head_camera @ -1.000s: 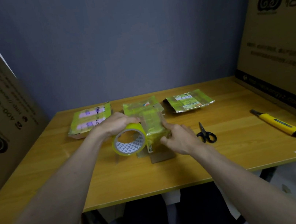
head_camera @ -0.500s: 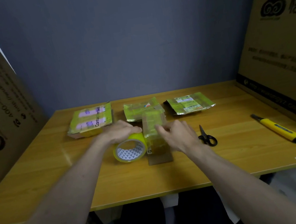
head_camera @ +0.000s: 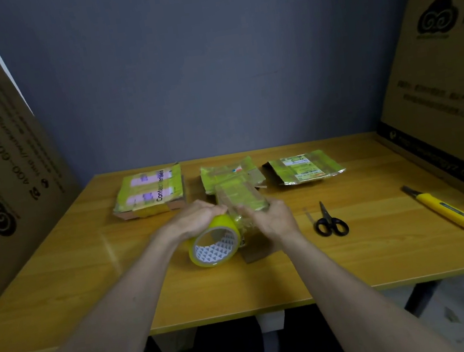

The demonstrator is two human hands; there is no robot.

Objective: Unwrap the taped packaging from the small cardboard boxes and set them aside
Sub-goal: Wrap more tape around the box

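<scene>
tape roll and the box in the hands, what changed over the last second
The left hand still grips the tape roll, now lower, near the table. The right hand shifted from the side of the small box to its near end. Scissors, knife and other packages stayed put.

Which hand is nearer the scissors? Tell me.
Right. The right hand rests on the taped box, just left of the scissors. The left hand grips the tape roll, farther left beyond the box.
</scene>
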